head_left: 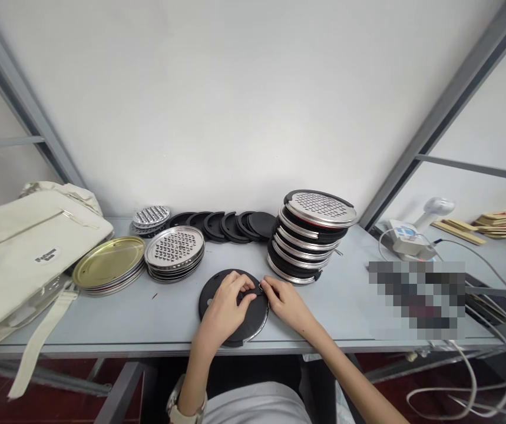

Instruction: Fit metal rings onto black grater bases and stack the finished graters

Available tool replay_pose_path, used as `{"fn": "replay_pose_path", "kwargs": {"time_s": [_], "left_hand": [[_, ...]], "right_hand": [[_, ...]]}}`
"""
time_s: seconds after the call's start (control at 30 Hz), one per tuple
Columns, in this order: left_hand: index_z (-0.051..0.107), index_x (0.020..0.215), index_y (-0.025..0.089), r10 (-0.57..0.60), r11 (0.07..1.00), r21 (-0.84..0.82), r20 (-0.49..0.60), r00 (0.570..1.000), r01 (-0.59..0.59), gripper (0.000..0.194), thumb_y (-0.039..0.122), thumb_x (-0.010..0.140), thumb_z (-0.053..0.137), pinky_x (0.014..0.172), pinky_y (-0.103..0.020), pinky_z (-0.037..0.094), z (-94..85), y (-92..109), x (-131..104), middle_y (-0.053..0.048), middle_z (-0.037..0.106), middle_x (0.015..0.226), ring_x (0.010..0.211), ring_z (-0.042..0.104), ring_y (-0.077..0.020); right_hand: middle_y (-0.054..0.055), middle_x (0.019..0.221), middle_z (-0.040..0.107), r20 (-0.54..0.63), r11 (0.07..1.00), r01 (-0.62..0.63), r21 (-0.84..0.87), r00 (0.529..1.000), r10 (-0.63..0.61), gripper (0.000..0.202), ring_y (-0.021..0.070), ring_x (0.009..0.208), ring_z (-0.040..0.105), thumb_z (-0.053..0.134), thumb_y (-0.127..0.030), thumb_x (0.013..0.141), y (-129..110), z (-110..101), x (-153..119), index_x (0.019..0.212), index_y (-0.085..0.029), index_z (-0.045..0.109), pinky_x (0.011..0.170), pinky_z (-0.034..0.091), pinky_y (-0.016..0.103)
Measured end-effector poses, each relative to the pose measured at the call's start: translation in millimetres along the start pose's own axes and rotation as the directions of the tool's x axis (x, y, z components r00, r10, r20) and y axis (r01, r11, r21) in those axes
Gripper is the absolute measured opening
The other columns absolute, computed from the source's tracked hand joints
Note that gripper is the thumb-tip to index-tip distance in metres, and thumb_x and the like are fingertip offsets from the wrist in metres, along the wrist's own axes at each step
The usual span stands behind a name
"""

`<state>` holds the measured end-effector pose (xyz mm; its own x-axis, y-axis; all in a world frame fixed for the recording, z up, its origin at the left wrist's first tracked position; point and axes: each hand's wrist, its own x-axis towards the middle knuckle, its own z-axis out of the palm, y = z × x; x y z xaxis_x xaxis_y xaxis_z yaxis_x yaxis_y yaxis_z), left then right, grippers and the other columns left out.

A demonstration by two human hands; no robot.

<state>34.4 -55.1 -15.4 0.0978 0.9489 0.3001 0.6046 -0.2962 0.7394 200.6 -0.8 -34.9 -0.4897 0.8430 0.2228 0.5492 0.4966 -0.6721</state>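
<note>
A round black plastic disc with a silvery metal edge at its lower right lies flat near the front of the table. My left hand rests over it, fingers bent and thumb curled inward against its top. At the disc's upper right edge, my right hand has thumb and forefinger closed at a small metal ring. The fingertips partly hide that spot. Right behind stands a tall stack of round graters in black rims, with a slotted metal plate on top.
Left of the disc are stacked grater plates, gold-coloured round plates and smaller grater plates. Black discs overlap along the wall. A cream bag fills the left end. A white scanner, cables and wooden pieces lie right.
</note>
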Motion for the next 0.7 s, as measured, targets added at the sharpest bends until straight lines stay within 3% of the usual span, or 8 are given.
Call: {"fn": "replay_pose_path", "kwargs": {"time_s": [0.43,0.7], "left_hand": [[0.058,0.087,0.021,0.020,1.000,0.001,-0.001,1.000,-0.020,0.010,0.013,0.083,0.053,0.080,-0.030,0.045,2.7,-3.3,0.7,-0.001,0.055,0.089,0.086,0.054,-0.0163],[0.058,0.090,0.021,0.029,0.999,-0.026,0.010,1.000,-0.028,0.011,0.015,0.085,0.051,0.083,-0.030,0.044,-2.4,-1.0,-2.6,-0.002,0.055,0.092,0.090,0.054,-0.0168]], "right_hand": [[-0.003,0.058,0.046,-0.017,0.996,-0.022,-0.086,1.000,0.021,0.032,0.0125,0.056,0.041,0.031,-0.030,0.096,-1.6,2.5,-0.3,0.066,-0.021,0.040,0.057,0.029,0.024],[-0.004,0.058,0.041,0.042,0.997,0.051,-0.050,0.998,-0.049,0.033,0.0121,0.055,0.039,0.032,-0.031,0.096,-0.5,-3.4,0.1,0.066,-0.021,0.038,0.056,0.029,0.024]]}}
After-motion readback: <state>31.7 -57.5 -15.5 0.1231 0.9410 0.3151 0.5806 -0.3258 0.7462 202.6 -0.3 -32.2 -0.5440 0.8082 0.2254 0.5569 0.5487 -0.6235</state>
